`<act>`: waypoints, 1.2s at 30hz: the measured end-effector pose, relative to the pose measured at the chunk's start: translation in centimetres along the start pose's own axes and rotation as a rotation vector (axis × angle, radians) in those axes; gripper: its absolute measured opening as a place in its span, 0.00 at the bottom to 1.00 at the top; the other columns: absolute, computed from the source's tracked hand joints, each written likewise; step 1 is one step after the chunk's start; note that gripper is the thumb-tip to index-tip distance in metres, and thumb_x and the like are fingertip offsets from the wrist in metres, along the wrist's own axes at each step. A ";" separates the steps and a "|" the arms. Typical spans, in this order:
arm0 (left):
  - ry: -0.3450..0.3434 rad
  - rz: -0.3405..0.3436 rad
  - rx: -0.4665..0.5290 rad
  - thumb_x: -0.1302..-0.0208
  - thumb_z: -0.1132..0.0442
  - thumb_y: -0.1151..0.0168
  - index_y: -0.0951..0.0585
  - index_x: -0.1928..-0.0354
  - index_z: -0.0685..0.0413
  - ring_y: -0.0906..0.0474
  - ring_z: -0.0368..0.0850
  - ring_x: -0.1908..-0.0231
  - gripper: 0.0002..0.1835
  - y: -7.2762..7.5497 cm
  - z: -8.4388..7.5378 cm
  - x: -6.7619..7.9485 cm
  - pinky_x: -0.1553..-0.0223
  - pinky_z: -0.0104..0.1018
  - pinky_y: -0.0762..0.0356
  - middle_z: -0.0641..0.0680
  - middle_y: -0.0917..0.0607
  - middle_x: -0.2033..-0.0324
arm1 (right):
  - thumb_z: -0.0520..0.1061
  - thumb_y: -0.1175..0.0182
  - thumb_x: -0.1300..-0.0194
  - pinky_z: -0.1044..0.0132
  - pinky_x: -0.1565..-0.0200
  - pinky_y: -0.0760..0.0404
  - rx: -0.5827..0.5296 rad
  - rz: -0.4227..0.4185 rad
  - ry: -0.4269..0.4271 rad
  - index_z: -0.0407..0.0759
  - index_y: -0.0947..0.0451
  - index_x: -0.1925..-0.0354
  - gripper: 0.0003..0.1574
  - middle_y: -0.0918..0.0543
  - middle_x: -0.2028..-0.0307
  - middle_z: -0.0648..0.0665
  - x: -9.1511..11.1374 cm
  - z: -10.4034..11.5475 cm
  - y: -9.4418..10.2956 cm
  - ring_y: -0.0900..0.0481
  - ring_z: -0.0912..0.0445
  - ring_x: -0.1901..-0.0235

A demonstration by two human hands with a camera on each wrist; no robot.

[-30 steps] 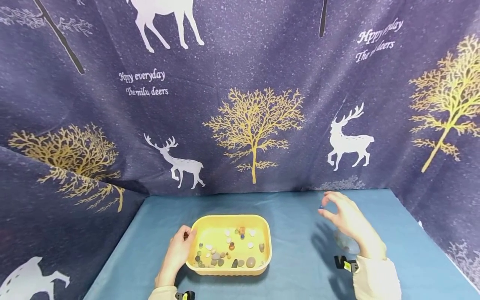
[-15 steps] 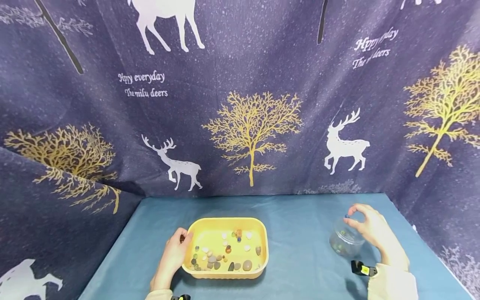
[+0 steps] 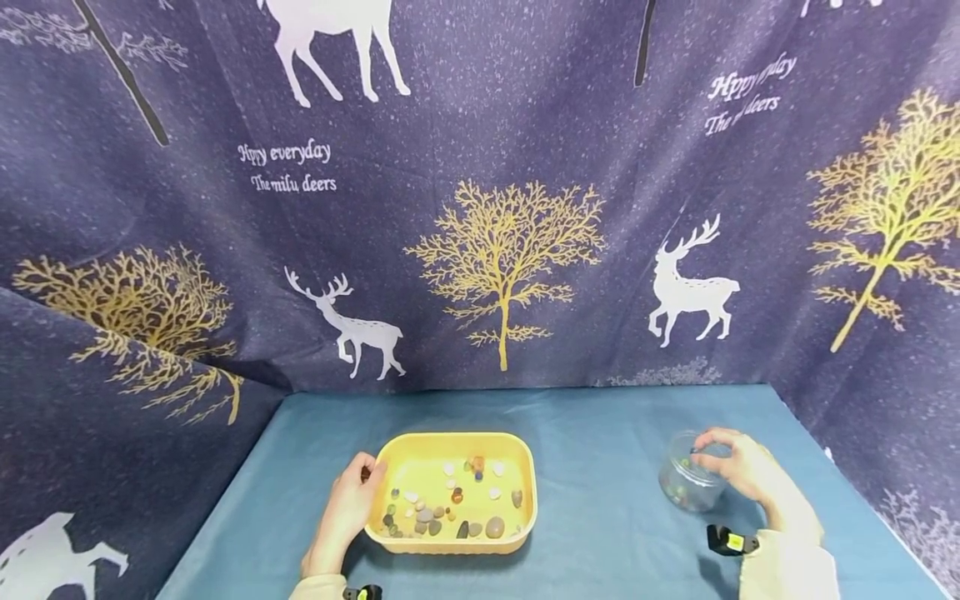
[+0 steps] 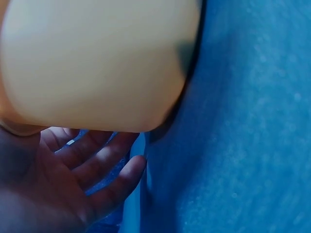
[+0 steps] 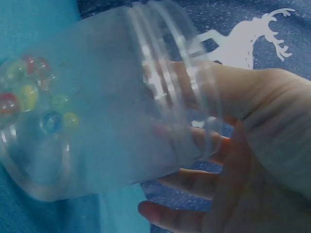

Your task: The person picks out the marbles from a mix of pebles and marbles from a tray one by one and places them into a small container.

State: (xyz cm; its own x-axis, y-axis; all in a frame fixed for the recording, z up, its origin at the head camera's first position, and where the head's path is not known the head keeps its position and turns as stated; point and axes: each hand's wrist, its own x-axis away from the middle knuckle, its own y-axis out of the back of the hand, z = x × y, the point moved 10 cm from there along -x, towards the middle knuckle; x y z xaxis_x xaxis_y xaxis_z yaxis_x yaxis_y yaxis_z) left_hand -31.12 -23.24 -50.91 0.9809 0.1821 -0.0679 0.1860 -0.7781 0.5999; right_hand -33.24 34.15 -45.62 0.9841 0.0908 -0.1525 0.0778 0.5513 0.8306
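My left hand (image 3: 348,504) grips the left rim of a yellow plastic basin (image 3: 453,546). Its fingers show beside the outer wall of the basin in the left wrist view. Inside lie several pebbles (image 3: 494,527) and small glassy pieces. At the right, my right hand (image 3: 750,475) pinches a small blue marble (image 3: 693,451) between thumb and forefinger at the mouth of a clear round jar (image 3: 688,492). Through the jar wall in the right wrist view, the thumb and a finger reach inside the rim, and coloured marbles (image 5: 28,97) sit at the bottom.
A blue-green cloth (image 3: 592,500) covers the table, with basin and jar standing well apart on it. Behind rises a dark blue curtain (image 3: 450,125) printed with deer and trees; more of it hangs at both sides.
My right hand has carried the blue marble rightward to the jar, then lowered it into the mouth. The left hand keeps its grip on the basin.
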 end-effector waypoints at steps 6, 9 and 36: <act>0.022 0.006 -0.019 0.25 0.57 0.48 0.30 0.63 0.56 0.31 0.45 0.73 0.10 0.0 0.3 -0.1 0.71 0.37 0.33 0.53 0.27 0.71 | 0.52 0.32 0.41 0.41 0.58 0.29 0.014 -0.019 -0.035 0.47 0.20 0.63 0.13 0.21 0.51 0.32 0.0 -1.0 -0.6 0.25 0.32 0.52; 0.028 0.006 -0.025 0.25 0.57 0.48 0.29 0.63 0.56 0.31 0.45 0.72 0.10 0.0 0.3 -0.2 0.70 0.38 0.33 0.53 0.27 0.71 | 0.53 0.32 0.41 0.42 0.59 0.28 0.015 -0.005 -0.040 0.47 0.20 0.63 0.13 0.20 0.52 0.33 -0.1 -1.1 -0.9 0.24 0.34 0.53; 0.000 -0.011 -0.022 0.25 0.57 0.48 0.29 0.63 0.56 0.32 0.45 0.73 0.10 -0.1 0.1 -0.2 0.72 0.36 0.33 0.53 0.28 0.71 | 0.50 0.37 0.35 0.37 0.53 0.29 0.011 0.050 -0.050 0.38 0.16 0.56 0.17 0.19 0.52 0.30 -0.2 -0.7 -0.6 0.27 0.28 0.48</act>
State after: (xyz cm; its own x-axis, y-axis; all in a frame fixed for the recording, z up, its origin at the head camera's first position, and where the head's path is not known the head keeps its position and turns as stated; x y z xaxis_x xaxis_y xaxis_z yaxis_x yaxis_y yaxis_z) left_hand -31.31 -23.29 -51.05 0.9788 0.1908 -0.0745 0.1956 -0.7627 0.6165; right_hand -33.56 34.40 -46.50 0.9936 0.0764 -0.0835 0.0294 0.5379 0.8425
